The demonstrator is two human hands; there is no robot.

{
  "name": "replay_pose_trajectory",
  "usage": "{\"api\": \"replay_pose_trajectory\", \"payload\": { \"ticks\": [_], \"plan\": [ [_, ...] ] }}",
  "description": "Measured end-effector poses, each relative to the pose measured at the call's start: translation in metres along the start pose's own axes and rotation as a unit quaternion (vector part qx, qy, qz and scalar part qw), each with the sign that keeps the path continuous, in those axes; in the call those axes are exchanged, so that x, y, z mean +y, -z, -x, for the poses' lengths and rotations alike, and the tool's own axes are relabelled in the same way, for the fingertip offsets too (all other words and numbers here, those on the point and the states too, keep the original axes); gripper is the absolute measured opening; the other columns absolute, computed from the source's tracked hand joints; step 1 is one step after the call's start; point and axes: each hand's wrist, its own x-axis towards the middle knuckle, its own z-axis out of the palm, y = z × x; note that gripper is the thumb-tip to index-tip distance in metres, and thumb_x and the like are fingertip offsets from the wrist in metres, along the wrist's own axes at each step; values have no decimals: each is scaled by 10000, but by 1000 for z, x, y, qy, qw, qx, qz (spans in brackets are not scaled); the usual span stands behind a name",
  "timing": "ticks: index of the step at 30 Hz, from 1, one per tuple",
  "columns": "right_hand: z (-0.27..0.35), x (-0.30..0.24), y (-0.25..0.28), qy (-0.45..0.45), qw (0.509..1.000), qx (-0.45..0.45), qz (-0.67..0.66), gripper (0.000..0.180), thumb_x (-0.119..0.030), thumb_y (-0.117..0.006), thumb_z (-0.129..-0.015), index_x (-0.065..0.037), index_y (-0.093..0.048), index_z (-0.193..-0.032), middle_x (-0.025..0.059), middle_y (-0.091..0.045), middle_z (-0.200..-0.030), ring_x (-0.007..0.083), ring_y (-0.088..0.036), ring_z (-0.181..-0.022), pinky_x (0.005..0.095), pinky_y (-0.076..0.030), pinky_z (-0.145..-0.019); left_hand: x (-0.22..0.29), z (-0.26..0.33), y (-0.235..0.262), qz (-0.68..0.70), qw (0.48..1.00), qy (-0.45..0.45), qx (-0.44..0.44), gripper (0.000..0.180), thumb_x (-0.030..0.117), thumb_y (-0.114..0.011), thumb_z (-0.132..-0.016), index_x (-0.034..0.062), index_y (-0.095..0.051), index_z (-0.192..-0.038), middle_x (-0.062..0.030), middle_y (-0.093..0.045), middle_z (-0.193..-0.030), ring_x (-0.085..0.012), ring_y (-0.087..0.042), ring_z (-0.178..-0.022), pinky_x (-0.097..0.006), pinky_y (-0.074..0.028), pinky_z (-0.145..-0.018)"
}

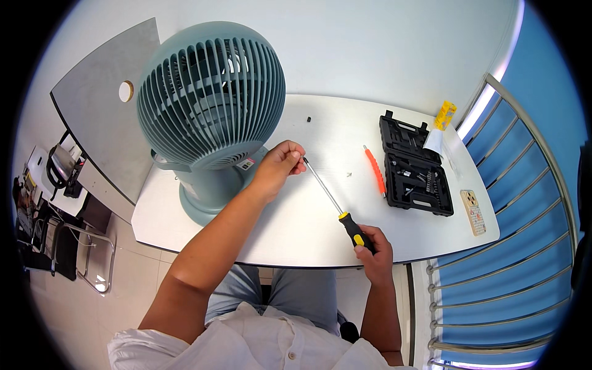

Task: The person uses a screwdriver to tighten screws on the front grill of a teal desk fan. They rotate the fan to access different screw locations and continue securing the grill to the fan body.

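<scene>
Screwdriver, long slim steel shaft with black-and-yellow handle, lay slanted above the white table, right hand wrapped round the handle, left hand pinching the tip, beside a grey-green fan.

Screwdriver: long steel shaft, black-and-yellow handle, lying slanted above the white table.
Handle: pointing to five o'clock.
Tip: up at eleven o'clock, near the grey-green fan's base.
</scene>
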Motion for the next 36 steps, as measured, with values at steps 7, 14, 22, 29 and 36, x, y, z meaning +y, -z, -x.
{"api": "replay_pose_trajectory", "payload": {
  "ticks": [7, 14, 22, 29, 36],
  "plan": [
    [0, 1, 2, -8, 1000, 0, -7, 418, -29, -656, -816, 18, -593, -1227, 36, -639, -965, 79, -564, -826, 232, -465, -770, 0, 1, 5, -12, 999, -30, -16, 114, 168, -506, -1034, 102, -545, -1119, 15, -571, -895, -77, -575, -794, -249, -485, -800],
    [0, 0, 0, -2, 1000, -1, 25, 409, -32, -659, -807, 15, -605, -1210, 37, -639, -947, 81, -564, -814, 232, -467, -757, 0, 4, 7, -11, 998, -47, -26, 268, 141, -517, -1021, 70, -473, -1275, 23, -539, -898, -86, -576, -798, -246, -475, -810],
    [-1, -4, -2, 14, 998, 2, 64, 412, -45, -663, -793, 9, -623, -1200, 40, -650, -929, 85, -571, -792, 233, -469, -738, 5, -1, 18, -184, 974, -115, -71, 321, 4, -483, -994, 28, -463, -1314, -10, -505, -903, -98, -538, -818, -260, -481, -806],
    [-2, -5, -2, 15, 997, -2, 70, 410, -50, -665, -785, 9, -632, -1190, 48, -657, -898, 87, -578, -771, 235, -471, -721, 11, 1, 30, -220, 962, -98, -126, 320, -9, -460, -986, 48, -493, -1300, -30, -529, -900, -114, -555, -800, -270, -495, -789],
    [-3, -4, -6, 2, 998, 61, 28, 399, -44, -620, -809, 14, -618, -1204, 42, -620, -905, 75, -531, -718, 228, -442, -665, 4, 12, 13, -308, 946, -102, 15, 336, 79, -528, -985, 51, -513, -1320, -85, -613, -1065, -171, -622, -924, -315, -503, -834]
  ]
}}
